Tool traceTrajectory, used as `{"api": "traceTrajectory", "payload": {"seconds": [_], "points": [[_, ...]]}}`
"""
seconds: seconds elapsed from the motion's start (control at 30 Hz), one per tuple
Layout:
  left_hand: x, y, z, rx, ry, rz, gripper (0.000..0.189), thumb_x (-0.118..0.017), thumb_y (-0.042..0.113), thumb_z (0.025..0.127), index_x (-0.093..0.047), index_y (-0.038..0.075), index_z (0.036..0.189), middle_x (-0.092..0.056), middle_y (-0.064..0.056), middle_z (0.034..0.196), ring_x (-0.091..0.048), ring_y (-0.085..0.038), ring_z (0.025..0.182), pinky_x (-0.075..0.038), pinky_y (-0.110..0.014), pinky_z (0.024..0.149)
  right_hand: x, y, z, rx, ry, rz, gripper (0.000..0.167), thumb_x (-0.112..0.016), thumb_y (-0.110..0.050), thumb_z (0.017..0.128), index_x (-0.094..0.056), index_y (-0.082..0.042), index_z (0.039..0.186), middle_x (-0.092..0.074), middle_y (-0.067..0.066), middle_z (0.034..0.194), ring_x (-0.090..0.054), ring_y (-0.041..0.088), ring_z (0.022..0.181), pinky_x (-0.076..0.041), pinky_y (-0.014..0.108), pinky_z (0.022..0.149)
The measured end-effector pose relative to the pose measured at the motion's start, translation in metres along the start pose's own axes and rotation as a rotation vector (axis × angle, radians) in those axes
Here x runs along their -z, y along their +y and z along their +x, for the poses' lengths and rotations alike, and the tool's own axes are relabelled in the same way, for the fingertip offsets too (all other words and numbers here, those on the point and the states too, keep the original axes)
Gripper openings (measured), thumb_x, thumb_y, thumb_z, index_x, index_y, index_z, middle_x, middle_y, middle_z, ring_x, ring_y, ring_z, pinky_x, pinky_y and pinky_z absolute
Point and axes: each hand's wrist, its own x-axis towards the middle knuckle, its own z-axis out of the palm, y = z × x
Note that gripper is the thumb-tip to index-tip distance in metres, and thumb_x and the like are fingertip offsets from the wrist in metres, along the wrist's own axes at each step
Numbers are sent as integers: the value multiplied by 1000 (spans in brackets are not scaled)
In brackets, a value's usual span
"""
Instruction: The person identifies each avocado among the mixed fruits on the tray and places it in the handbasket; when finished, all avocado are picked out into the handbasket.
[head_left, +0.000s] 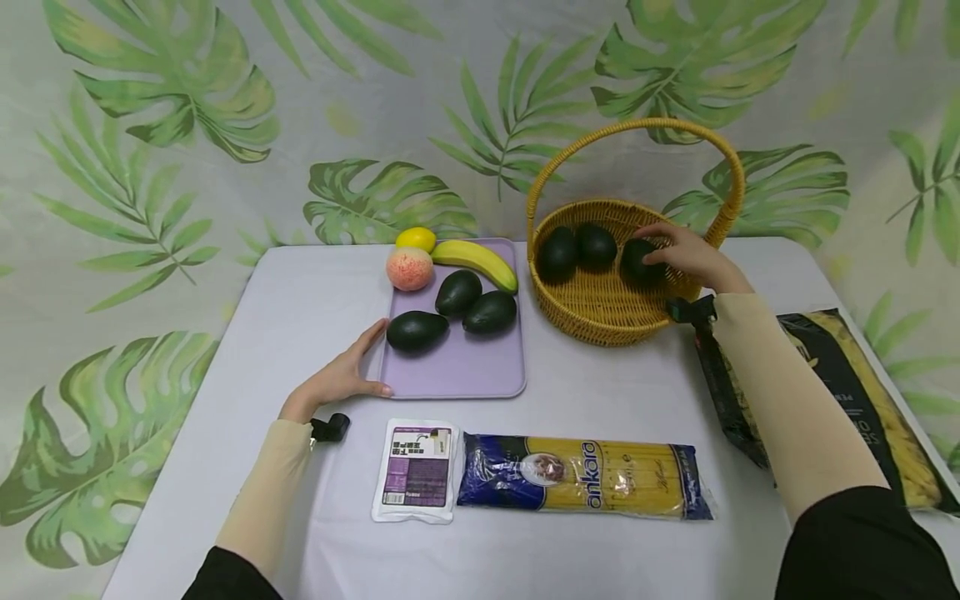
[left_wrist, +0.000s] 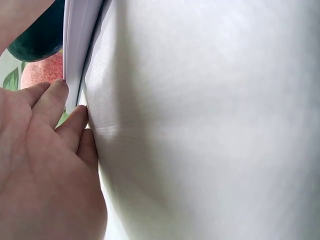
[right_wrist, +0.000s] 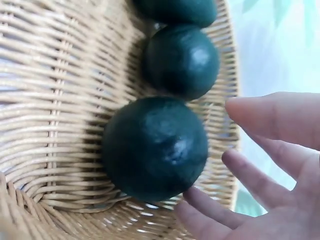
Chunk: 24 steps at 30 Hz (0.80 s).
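Wicker-side, touching one of three avocados [right_wrist: 155, 150] in basket [head_left: 600, 332] with unclenched right hand [head_left: 696, 257], resting relaxed left hand [head_left: 337, 377] against tray [head_left: 465, 373], probably standing halfway, leaving three more there.

Glossy dark-green avocado [right_wrist: 154, 148] inside a wicker basket [head_left: 600, 307], lilac tray [head_left: 461, 375] flat just beside.

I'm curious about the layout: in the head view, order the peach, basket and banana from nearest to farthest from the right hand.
1. Basket, under the right hand
2. Banana, back right of tray
3. Peach, left of banana
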Motion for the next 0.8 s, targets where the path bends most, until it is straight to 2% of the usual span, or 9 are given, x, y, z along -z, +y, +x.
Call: {"api": "traceTrajectory", "payload": {"seconds": [0.13,0.23,0.4,0.5,0.63,0.8], "points": [[0,1,1,-6,-3,2,109,-81,6,75,-5,-1,152,-8,-19,158,-1,-33,144,-4,-51,114,0,-5,-11,23,29,21,55,-52,-11,98,-30,2,147,-16,24,154,-13,43,139,-19,62,107],[0,2,1,-1,-5,7,109,-81,6,75,-5,-1,152,-8,-20,157,-1,-34,144,-4,-52,114,-5,-10,-19,51,36,54,54,-53,-14,99,-31,1,146,-22,22,152,-21,42,137,-25,60,106],[0,3,-1,2,-3,16,108,-81,6,75,-5,-2,152,-8,-21,157,-2,-36,143,-5,-53,114,-24,-22,-29,120,-15,173,52,-54,-16,99,-34,0,144,-33,18,146,-46,25,123,-45,38,98],[0,4,-1,-4,-1,15,108,-81,5,75,-5,-3,151,-8,-21,157,-2,-35,143,-5,-53,114,-42,-32,-33,172,-52,200,50,-55,-17,98,-38,-1,142,-39,16,141,-53,20,117,-48,35,94],[0,4,-1,-5,-3,17,107,-81,5,75,-5,-3,151,-8,-21,157,-2,-36,143,-6,-53,114,-68,-46,-40,255,-122,188,47,-56,-18,98,-43,-3,140,-43,14,139,-53,31,119,-43,44,99],[0,4,-1,-2,-3,24,107,-81,6,76,-5,-3,152,-9,-21,157,-3,-36,143,-6,-53,114,-99,-62,-42,310,-223,207,48,-57,-17,97,-43,-4,141,-39,16,143,-52,36,119,-42,44,100]]}}
